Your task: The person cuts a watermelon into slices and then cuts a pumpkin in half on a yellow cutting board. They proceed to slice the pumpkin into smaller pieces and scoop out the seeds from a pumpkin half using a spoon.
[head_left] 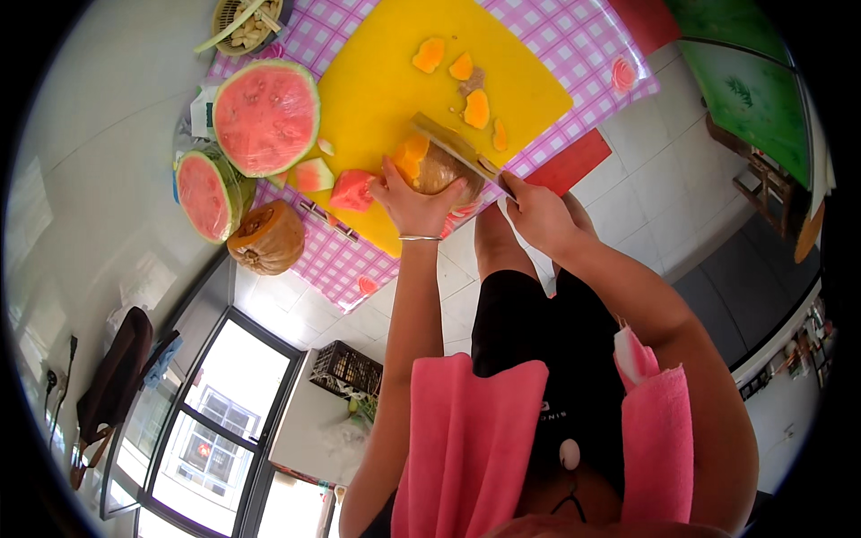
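A pumpkin piece [438,172] with brown skin and partly bare orange flesh lies near the front edge of a yellow cutting board [377,90]. My left hand [414,204] grips it from the near left side, fingers spread around it. In my right hand [541,215] is the handle of a kitchen knife [448,139]. Its broad blade slants across the far right side of the pumpkin, seemingly against it. Cut orange pumpkin pieces [477,109] are scattered farther back on the board. Beside my left hand sits a red watermelon chunk [352,190].
Left of the board stand a large cut watermelon [266,118], a smaller watermelon piece [204,193] and a cut pumpkin [267,238]. A metal-coloured tool [329,222] lies on the pink checked tablecloth [336,273]. A basket [247,25] is at the far left; a red stool-like surface [565,163] is at right.
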A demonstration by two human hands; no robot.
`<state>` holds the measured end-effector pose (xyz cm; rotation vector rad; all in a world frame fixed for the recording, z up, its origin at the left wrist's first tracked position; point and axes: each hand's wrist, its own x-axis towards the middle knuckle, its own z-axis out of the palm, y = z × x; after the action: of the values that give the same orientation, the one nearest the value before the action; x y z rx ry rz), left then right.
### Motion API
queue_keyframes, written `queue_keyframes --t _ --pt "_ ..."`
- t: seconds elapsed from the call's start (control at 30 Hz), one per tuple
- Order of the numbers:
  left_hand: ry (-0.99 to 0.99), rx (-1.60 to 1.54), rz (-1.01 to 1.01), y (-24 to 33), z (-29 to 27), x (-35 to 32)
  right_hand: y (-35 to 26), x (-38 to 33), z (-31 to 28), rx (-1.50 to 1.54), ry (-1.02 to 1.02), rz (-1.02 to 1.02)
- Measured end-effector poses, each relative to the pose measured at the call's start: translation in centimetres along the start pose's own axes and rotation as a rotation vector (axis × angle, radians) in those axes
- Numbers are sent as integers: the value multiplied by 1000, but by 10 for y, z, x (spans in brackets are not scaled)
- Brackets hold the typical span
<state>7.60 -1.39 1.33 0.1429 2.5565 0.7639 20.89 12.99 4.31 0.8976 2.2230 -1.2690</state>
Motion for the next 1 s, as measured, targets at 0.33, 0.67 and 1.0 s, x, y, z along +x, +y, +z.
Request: queue_keyframes --t 0.33,0.67,1.0 --pt "7 290 325 -8 10 9 -27 -9 -29 -412 -79 -169" --pt "-26 306 303 -16 13 20 -34 11 -20 -497 -65 -225" --pt "2 137 32 10 2 13 -55 52 -41 -446 -238 -198"
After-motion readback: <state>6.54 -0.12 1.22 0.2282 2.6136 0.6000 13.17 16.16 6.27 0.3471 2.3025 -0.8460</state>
